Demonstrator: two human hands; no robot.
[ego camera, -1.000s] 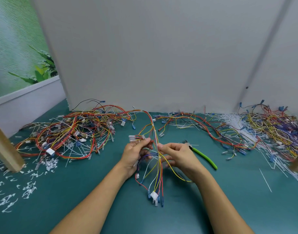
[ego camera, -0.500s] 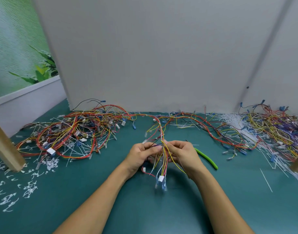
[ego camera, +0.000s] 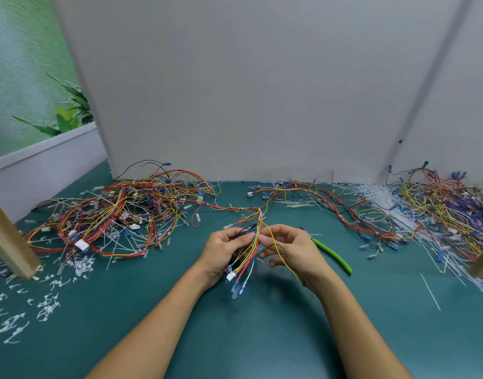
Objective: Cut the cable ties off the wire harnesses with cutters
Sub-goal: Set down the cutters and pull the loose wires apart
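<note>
Between tangled wire heaps (ego camera: 120, 214) on the teal surface (ego camera: 262, 337), left hand (ego camera: 224, 250) and right hand (ego camera: 295, 247) pinch one multicoloured wire harness (ego camera: 247, 265).

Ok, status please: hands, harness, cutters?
Left hand and right hand both hold the harness. Cutters lie on the table behind right hand, not held. Harness wires drape over right wrist.

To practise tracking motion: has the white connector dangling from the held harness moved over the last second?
Yes. The white connector moved up the image: formerly well below the near end of the green cutters, it now sits level with it.
</note>
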